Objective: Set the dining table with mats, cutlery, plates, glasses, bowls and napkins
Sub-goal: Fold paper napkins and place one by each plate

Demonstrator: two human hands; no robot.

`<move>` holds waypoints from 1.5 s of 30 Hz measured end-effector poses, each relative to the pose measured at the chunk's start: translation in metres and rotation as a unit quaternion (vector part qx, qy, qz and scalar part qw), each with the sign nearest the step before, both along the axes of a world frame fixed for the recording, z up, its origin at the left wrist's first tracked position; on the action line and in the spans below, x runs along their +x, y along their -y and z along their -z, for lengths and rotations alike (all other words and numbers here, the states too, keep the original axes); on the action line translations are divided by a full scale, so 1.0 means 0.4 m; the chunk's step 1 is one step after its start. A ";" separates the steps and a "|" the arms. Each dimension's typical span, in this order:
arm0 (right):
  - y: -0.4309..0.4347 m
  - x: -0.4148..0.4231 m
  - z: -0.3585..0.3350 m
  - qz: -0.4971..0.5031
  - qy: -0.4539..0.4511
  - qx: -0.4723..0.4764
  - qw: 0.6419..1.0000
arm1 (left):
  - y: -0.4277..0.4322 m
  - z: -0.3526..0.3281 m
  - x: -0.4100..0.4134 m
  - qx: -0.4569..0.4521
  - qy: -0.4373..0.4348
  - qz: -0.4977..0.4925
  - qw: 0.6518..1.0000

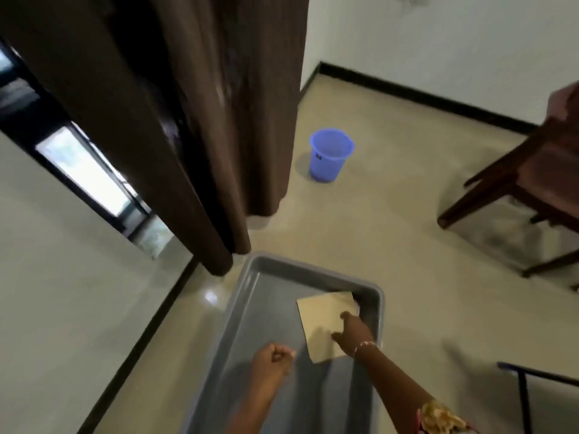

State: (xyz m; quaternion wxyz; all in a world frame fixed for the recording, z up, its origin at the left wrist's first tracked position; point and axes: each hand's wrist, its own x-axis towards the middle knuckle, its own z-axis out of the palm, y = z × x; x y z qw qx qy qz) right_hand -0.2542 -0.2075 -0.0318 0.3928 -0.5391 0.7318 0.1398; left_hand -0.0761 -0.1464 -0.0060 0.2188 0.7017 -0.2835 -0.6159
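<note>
Pale floor [391, 245], white walls with dark skirting; no desk in view. Grey tub [250, 324] appears to sit low, directly under both hands

Right grip [352, 332]: open, fingers stretched forward and laid on a beige folded napkin [322, 314] (could be a mat; blur, cannot tell). Napkin lies under and ahead of this grip, in the tub's far right corner, its far edge propped up against the tub wall. Judgement: the flat hand pins the sheet so an edge can be pinched; not yet lifted, as far as I can see

Left grip [274, 360]: closed fist, nothing visible inside, hovering over the tub floor just left of the napkin, not touching it. Probably idle or ready to help

Nothing else visible in the tub, so this looks like a late item to fetch

Around: brown curtain [219, 120] hangs ahead and left of the grips, hem just beyond the tub's far rim. Blue bucket [330, 155] well ahead. Wooden chair [539, 170] ahead to the right, well apart. Dark metal frame [523, 389] close on the right; possible snag on carrying the napkin that way. Tub wall beside the right grip limits sideways withdrawal; lifting upward looks free
</note>
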 end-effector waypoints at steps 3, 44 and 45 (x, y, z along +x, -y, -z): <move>0.048 0.018 0.083 0.056 -0.021 -0.022 0.998 | 0.026 0.076 0.031 0.021 -0.004 0.017 1.000; -1.029 -0.281 -0.663 0.598 0.447 -0.405 0.528 | -0.617 -0.407 -0.363 0.087 -0.453 0.163 0.872; -1.092 -0.294 -0.683 0.612 0.441 -0.417 0.508 | -0.662 -0.424 -0.389 0.086 -0.445 0.189 0.871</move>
